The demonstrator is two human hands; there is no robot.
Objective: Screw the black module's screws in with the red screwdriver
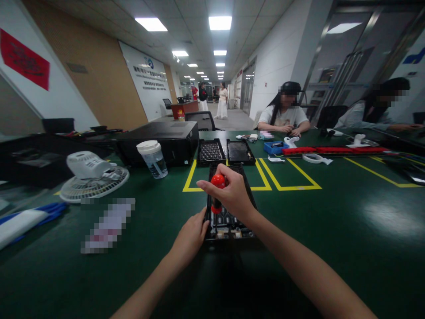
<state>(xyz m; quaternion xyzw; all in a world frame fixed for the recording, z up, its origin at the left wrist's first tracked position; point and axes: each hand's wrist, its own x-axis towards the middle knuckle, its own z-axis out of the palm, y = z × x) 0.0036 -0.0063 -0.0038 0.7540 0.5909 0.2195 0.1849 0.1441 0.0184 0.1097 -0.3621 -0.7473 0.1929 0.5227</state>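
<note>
A black tray (232,228) of small parts lies on the green table (332,230) in front of me. My right hand (232,195) is closed round a red-handled tool (218,181), held upright with its tip down in the tray. My left hand (192,235) rests against the tray's left edge, fingers curled on its rim.
Two more black trays (210,152) (239,151) sit beyond, by yellow floor-tape lines (285,175). A black box (159,139), a clear lidded cup (153,158) and a white fan (94,175) stand at left. Two people sit at the far right with a blue bin (275,147).
</note>
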